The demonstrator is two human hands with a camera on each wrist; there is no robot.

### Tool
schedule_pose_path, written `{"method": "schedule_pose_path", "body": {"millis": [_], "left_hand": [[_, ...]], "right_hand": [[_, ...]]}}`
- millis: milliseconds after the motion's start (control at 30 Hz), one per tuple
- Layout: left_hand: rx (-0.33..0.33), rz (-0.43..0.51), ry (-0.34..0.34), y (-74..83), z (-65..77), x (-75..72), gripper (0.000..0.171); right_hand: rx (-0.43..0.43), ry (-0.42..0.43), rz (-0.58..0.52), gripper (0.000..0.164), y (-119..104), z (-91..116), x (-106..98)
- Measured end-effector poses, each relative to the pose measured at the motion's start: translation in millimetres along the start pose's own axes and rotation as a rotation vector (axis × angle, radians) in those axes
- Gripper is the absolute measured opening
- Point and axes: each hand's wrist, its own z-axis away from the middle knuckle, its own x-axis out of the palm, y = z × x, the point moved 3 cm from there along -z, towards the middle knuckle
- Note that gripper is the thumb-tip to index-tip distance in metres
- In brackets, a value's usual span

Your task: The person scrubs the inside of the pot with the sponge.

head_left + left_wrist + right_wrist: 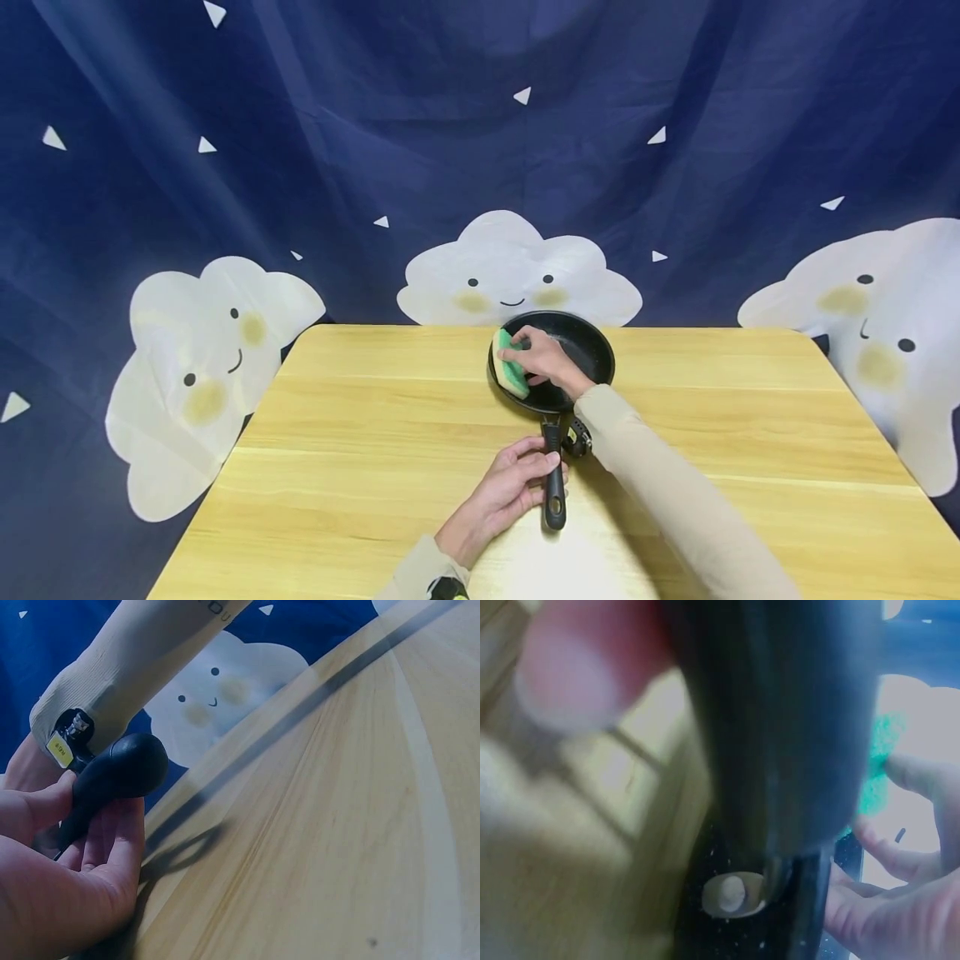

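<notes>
A black frying pan (588,350) is at the table's far edge in the head view, its handle (554,504) pointing toward me. My left hand (513,486) grips that handle from the left, thumb on top and fingers underneath, as the left wrist view also shows at the handle end (127,769). Over the pan, my right hand (546,357) pinches a green and pale-yellow sponge (512,367), which stands on edge against the pan's left inner wall. In the right wrist view the blurred handle (772,735) covers part of the scene, with the sponge's green side (881,750) beyond it.
The light wooden table (360,417) extends on both sides of the pan. Behind it hangs a dark blue curtain (450,125) with white clouds and small triangles. A small black wrist device (577,437) under the right sleeve sits close beside the handle.
</notes>
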Motion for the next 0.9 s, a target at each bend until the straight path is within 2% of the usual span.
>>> {"method": "schedule_pose_path", "body": {"millis": [200,633,900], "left_hand": [[-0.008,0.002,0.000,-0.9,-0.1,-0.5,0.035],[-0.014,0.003,-0.003,0.5,1.2,0.2,0.036],[-0.008,-0.004,0.001,1.6,1.7,1.6,0.035]], "right_hand": [[-0.026,0.034,0.063,0.043,-2.5,-1.9,-1.9],[-0.153,0.135,0.418,0.041,-8.0,-9.0,-5.4],[-0.203,0.147,0.450,0.040,-4.6,-10.2,-8.9]]}}
